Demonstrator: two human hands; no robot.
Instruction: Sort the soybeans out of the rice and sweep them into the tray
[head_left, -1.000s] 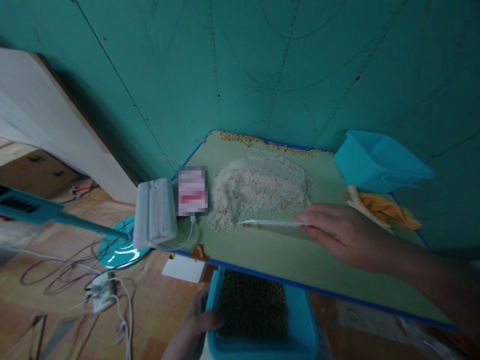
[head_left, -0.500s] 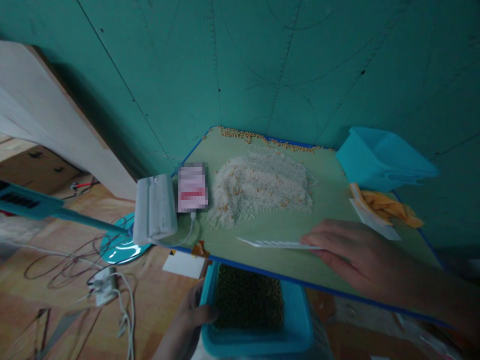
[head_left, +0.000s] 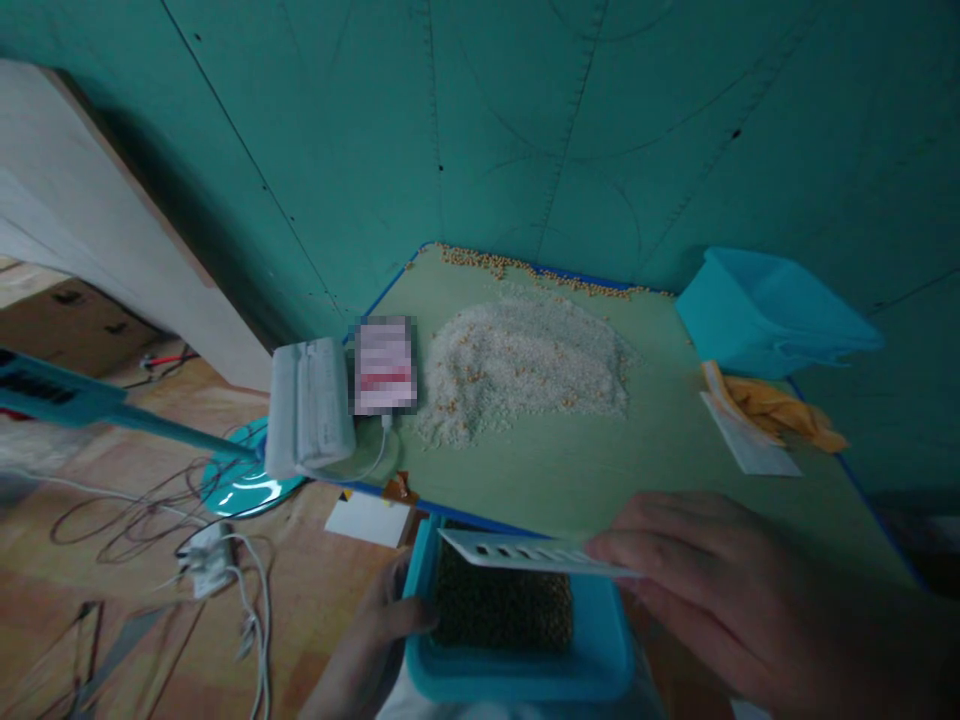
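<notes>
Head: hands (head_left: 386, 615) (head_left: 694, 575) apart (tub (head_left: 517, 680) between)

The slotted white strip (head_left: 525, 565) hides some dark grains (head_left: 502, 610), and the pink panel (head_left: 384, 366) (blurred to blocks) is unreadable.

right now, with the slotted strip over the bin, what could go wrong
If the left hand loosens, the blue bin could tip, spilling its dark contents. The slotted strip in the right hand might catch the bin's rim. The white case, at the edge of the table, might get bumped off.
</notes>
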